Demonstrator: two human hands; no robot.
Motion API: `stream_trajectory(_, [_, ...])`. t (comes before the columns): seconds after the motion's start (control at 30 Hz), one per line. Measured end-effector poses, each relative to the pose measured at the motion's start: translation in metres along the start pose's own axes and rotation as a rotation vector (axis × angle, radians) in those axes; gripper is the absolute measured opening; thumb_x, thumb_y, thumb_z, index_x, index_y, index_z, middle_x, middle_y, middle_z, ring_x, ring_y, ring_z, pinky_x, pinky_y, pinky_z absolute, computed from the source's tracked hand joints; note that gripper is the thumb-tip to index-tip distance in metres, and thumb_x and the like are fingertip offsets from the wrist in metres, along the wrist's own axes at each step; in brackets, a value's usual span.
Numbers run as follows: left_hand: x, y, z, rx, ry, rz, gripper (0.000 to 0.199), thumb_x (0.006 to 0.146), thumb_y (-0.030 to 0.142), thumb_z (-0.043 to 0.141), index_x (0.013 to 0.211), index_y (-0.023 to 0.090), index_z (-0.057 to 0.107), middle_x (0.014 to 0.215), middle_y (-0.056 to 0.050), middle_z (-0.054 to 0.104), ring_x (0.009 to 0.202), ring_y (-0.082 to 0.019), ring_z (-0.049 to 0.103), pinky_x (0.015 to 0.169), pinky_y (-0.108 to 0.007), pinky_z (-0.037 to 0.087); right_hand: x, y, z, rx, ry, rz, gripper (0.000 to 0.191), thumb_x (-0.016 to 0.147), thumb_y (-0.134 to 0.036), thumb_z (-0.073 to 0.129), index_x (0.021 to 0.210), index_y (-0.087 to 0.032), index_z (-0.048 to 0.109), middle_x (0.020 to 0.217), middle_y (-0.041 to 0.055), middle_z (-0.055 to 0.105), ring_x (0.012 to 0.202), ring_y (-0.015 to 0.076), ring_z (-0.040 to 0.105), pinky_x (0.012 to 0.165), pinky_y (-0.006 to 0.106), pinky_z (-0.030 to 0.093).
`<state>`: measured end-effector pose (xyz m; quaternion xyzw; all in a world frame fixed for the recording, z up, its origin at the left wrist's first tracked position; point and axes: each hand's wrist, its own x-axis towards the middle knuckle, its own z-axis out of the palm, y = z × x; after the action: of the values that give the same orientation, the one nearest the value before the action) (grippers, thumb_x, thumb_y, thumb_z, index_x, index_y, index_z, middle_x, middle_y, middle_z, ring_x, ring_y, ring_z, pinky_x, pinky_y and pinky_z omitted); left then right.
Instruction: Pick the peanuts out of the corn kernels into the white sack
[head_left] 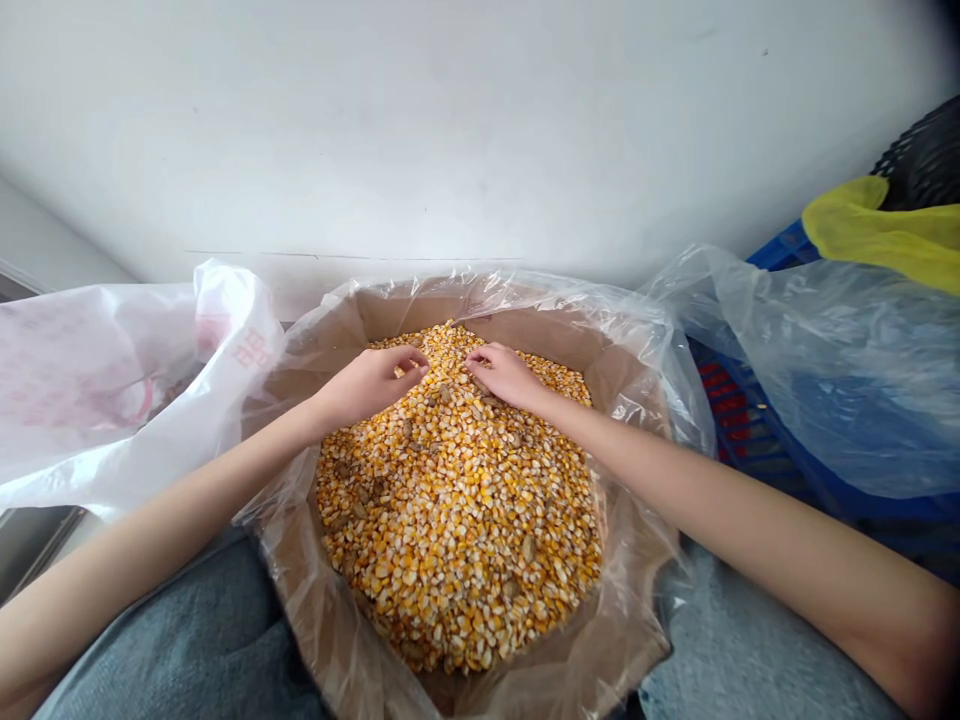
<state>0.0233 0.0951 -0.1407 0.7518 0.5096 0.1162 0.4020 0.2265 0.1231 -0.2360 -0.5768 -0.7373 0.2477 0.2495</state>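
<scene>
A heap of yellow and white corn kernels (pixel 480 490) fills a brown cardboard box (pixel 551 335) lined with clear plastic. Brown, pod-like lumps (pixel 529 548), perhaps unshelled peanuts, lie scattered among the kernels. Over the far left part of the heap, my left hand (pixel 375 382) curls with thumb and forefinger drawn together; whatever they pinch is too small to make out. Opposite it, my right hand (pixel 504 373) rests low at the kernels, its fingers bent toward the thumb. Anything between those fingertips is hidden. A narrow gap separates the two hands.
Left of the box lies a white plastic bag (pixel 172 370) with pink print. On the right stands a blue plastic basket (pixel 780 430), partly covered by clear plastic, with yellow mesh (pixel 870 225) above it. A white wall (pixel 450 130) rises behind. My knees flank the box.
</scene>
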Motion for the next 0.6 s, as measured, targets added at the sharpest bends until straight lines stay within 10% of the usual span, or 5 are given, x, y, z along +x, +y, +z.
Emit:
stream_trajectory(0.33, [0.016,-0.029,0.039,0.525,0.072,0.292,0.043,0.078,0.049,0.036,0.113,0.027,0.046,0.108,-0.004,0.049,0.083,-0.016,0.054,0.072,-0.028,0.043,0.0,-0.01,-0.032,0.059,-0.443,0.036,0.035,0.075,-0.037,0.051,0.102,-0.016,0.053,0.083,0.0024,0.058,0.064,0.0098,0.05,0.061,0.022,0.036])
stream_trajectory(0.6, [0.022,-0.041,0.046,0.326,0.069,0.313,0.032,0.079,0.044,0.037,0.094,0.022,0.055,0.091,-0.002,0.055,0.073,-0.013,0.052,0.068,-0.024,0.04,-0.002,0.007,-0.046,0.203,-0.73,0.051,0.028,0.067,-0.036,0.058,0.084,-0.014,0.053,0.076,0.0012,0.055,0.064,0.01,0.047,0.057,0.021,0.036])
